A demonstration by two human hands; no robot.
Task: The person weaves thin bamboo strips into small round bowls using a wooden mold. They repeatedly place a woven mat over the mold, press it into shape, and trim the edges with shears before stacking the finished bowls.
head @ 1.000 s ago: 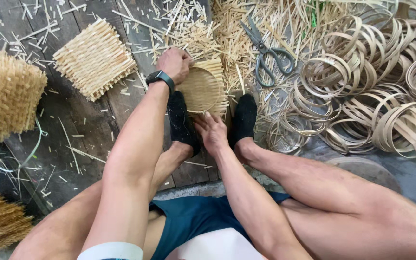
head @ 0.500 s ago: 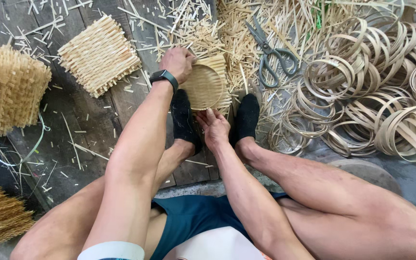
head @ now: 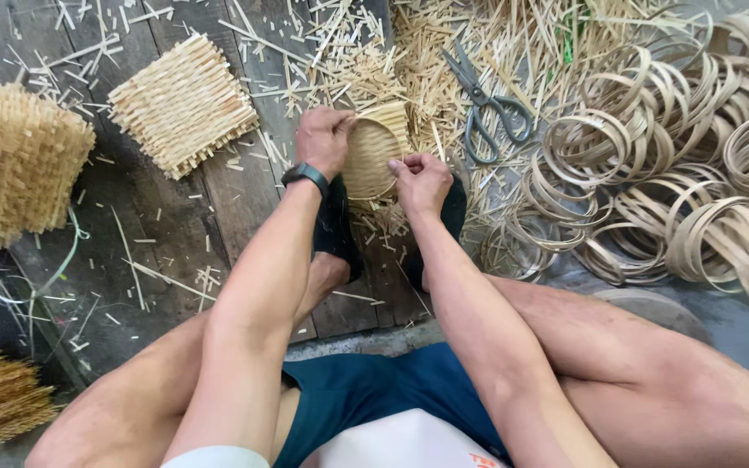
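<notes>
— How far is this small basket (head: 373,154), you think?
— The round woven bottom looks finished; the rim seems not yet done, and many hoops (head: 669,186) wait at the right.
— Where is it?
— Upper centre, between both feet. The left hand (head: 322,139) grips its left edge, the right hand (head: 420,180) pinches the lower right.
— Which way does it point?
— It is round, so no long axis; the bottom faces up toward us.

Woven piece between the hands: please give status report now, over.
Left hand and right hand both grip the round woven piece, held above the feet. Scissors lie apart, beside the bamboo rings. Nothing blocks the hands.
</notes>
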